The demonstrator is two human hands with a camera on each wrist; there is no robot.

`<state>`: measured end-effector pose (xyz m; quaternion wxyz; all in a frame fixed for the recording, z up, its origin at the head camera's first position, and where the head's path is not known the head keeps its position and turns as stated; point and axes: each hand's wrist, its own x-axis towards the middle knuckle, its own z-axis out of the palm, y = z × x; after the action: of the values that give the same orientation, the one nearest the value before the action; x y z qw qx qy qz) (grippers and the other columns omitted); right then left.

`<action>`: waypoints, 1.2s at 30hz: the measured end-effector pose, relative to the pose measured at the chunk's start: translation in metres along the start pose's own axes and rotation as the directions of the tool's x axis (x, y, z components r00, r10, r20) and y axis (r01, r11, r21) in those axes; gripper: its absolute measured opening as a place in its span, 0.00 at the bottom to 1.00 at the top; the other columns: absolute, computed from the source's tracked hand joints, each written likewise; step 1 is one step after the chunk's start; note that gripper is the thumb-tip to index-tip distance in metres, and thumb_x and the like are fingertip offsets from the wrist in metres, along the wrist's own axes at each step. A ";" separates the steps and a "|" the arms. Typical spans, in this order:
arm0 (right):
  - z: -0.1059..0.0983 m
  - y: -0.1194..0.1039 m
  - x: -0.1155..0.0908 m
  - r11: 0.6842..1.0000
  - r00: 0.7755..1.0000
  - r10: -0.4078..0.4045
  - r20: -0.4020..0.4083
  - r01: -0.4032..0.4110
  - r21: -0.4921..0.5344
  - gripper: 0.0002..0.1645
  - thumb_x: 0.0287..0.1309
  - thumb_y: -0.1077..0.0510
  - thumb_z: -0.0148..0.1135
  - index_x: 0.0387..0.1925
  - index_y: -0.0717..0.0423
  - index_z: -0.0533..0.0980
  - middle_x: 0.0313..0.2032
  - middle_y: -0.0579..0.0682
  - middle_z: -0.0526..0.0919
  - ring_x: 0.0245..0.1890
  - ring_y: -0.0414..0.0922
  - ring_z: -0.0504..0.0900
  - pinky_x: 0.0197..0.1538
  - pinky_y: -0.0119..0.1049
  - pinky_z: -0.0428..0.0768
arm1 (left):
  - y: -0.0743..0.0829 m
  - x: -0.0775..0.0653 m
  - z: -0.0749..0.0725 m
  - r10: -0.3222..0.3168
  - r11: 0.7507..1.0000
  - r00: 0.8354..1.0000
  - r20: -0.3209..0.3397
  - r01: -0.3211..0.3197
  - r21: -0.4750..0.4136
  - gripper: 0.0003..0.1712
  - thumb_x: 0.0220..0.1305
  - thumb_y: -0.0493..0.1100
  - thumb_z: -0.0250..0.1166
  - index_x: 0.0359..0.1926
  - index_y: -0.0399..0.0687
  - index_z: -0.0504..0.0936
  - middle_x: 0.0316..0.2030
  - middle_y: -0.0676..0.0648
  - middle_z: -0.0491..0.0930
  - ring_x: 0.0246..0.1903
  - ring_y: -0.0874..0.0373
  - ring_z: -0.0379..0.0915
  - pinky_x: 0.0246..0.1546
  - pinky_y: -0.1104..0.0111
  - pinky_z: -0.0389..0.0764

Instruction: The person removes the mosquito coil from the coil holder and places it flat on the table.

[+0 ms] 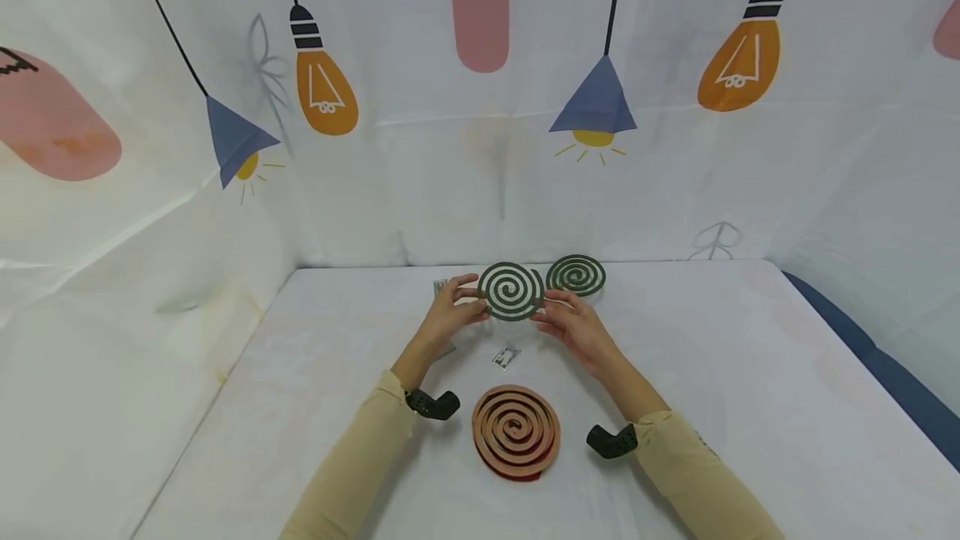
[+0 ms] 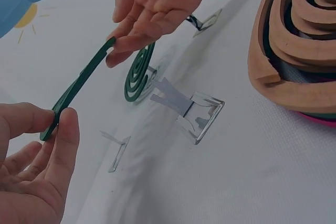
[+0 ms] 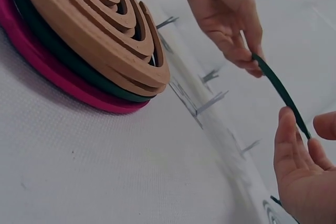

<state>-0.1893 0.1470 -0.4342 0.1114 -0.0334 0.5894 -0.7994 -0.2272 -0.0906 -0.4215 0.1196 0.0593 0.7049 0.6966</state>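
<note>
Both hands hold a green mosquito coil (image 1: 511,292) up above the table, one at each side of it. My left hand (image 1: 450,312) pinches the coil's left edge between thumb and fingers. At the opposite edge, the fingertips of my right hand (image 1: 576,327) grip the rim. Seen nearly edge-on in the left wrist view, the coil (image 2: 79,87) slants between the two hands. A second green coil (image 1: 576,274) stands tilted behind the right hand, propped on a small metal stand. Below the hands lies a small metal coil stand (image 1: 506,356) with raised prongs.
Closer to the body lies a stack of coils (image 1: 515,432), brown on top, with green and magenta ones showing beneath in the right wrist view. More metal stands (image 1: 447,350) are partly hidden behind the left hand. A white curtain (image 1: 450,190) printed with lamps rises behind the table.
</note>
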 end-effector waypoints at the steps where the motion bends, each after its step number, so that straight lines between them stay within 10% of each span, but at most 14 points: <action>1: 0.000 0.000 0.000 1.000 1.000 0.003 -0.001 -0.003 -0.003 0.25 0.67 0.63 0.50 0.63 0.64 0.57 0.45 0.45 0.78 0.43 0.39 0.83 0.48 0.30 0.81 | 0.000 -0.001 -0.001 -0.004 1.000 1.000 0.005 0.004 0.001 0.35 0.62 0.33 0.61 0.68 0.48 0.60 0.54 0.38 0.71 0.39 0.58 0.80 0.45 0.67 0.82; 36: -0.004 0.007 -0.022 0.992 0.995 0.065 0.076 -0.056 -0.114 0.25 0.67 0.59 0.52 0.61 0.60 0.57 0.35 0.43 0.82 0.35 0.37 0.82 0.43 0.32 0.81 | -0.009 -0.033 -0.006 0.022 0.997 0.986 0.165 -0.034 0.065 0.25 0.67 0.36 0.56 0.64 0.44 0.66 0.52 0.37 0.70 0.39 0.59 0.78 0.46 0.64 0.82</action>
<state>-0.1677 0.1537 -0.4407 0.1569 -0.0533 0.6293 -0.7593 -0.1964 -0.1044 -0.4281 0.1655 0.1305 0.7148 0.6668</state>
